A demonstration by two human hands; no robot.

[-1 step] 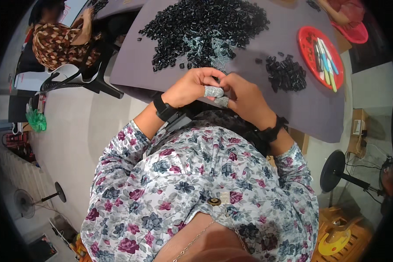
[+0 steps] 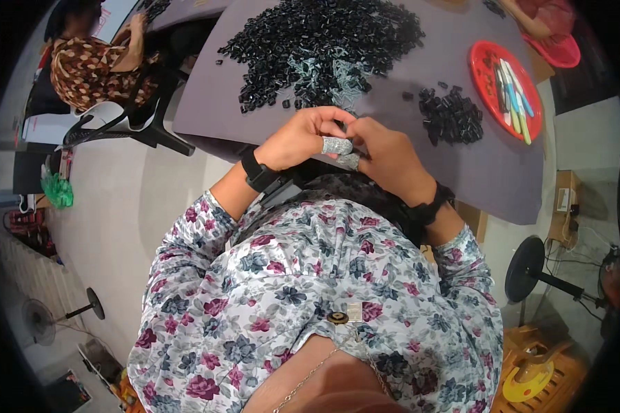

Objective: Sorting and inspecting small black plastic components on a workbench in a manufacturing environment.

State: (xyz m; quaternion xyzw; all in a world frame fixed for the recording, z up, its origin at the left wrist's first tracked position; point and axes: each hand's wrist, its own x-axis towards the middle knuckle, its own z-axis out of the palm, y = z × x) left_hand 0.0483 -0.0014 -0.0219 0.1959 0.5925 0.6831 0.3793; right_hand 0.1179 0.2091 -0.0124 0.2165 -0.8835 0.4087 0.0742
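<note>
My left hand (image 2: 302, 140) and my right hand (image 2: 391, 155) meet at the table's near edge, fingertips pressed together. Both thumbs wear grey wrappings, the left thumb wrap (image 2: 337, 145) and the right thumb wrap (image 2: 348, 162). Whatever sits between the fingers is hidden by them. Just beyond my hands spreads a big heap of small black plastic pieces (image 2: 324, 34), with small pale grey-blue pieces (image 2: 341, 77) along its near side. Right of my hands lies a smaller pile of black pieces (image 2: 451, 115).
A red tray (image 2: 486, 58) with several knife-like tools (image 2: 513, 96) stands at the table's right. A person (image 2: 96, 69) sits at far left by a black chair (image 2: 162, 117); another person's arm (image 2: 530, 24) shows at upper right. A pedestal fan (image 2: 38, 320) stands lower left.
</note>
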